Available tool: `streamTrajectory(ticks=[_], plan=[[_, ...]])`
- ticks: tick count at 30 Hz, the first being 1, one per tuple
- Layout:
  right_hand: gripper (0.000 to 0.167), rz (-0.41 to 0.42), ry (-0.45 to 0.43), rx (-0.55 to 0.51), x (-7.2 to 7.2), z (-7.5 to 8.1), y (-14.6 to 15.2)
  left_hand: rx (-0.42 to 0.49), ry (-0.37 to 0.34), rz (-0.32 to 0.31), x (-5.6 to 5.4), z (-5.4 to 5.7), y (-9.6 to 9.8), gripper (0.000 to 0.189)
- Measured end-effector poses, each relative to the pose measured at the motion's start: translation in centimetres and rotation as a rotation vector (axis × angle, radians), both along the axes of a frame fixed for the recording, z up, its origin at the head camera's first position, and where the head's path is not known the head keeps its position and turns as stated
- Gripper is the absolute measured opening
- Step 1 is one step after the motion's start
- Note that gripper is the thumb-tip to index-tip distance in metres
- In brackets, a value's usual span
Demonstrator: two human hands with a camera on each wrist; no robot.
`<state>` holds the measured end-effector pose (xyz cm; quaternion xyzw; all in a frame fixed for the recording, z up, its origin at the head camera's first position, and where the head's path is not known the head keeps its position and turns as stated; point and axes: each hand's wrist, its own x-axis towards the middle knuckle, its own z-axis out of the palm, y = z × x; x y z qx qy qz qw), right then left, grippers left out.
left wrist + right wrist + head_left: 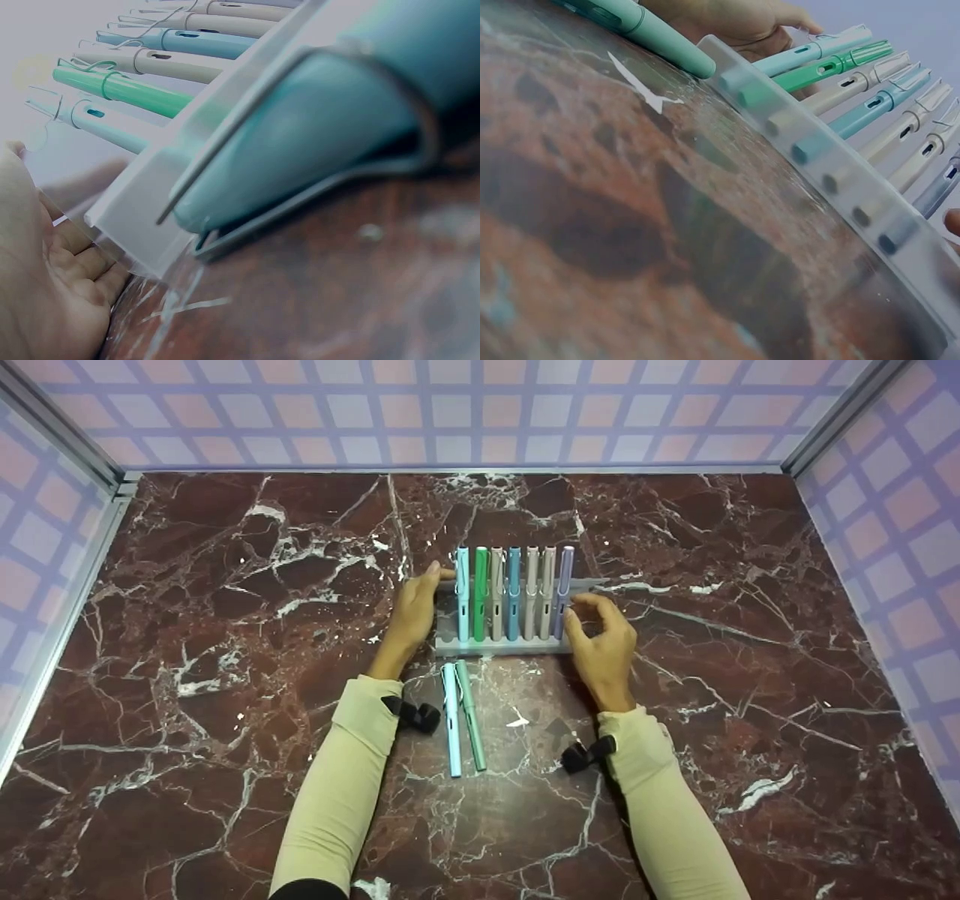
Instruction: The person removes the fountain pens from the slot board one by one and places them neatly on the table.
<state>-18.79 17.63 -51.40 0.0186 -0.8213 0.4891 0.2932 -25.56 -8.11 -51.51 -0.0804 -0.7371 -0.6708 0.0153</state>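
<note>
Nearest the left wrist camera, a loose light-blue pen (452, 727) and a sage-green pen (472, 724) lie side by side on the tabletop (225, 810), clip ends toward the pen stand (445, 646). At left, the left hand (415, 606) grips the pen stand's edge, presumably bracing it. Between the hands, seven propped pens (514, 604) stand spaced in a row, the right hand (606, 649) apparently pinching the rightmost, purple pen (566, 571).

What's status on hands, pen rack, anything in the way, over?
Left hand at clear rack, left end; right hand at purple pen, grip unclear. Seven pens in rack. Loose light-blue pen, loose green pen lie in front.
</note>
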Motion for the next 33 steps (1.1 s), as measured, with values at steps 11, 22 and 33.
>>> streamTrajectory(ticks=[11, 22, 33], plan=[[0.017, 0.067, -0.108, -0.021, 0.08, -0.15, -0.16, -0.002, 0.003, 0.001, 0.05, 0.06, -0.03, 0.05], [0.017, 0.081, -0.16, -0.078, 0.23, 0.2, -0.21, -0.015, 0.032, 0.006, -0.04, 0.23, 0.02, 0.048], [0.019, 0.078, -0.153, -0.132, 0.27, 0.2, 0.09, -0.021, 0.036, 0.012, -0.04, 0.11, 0.03, 0.049]])
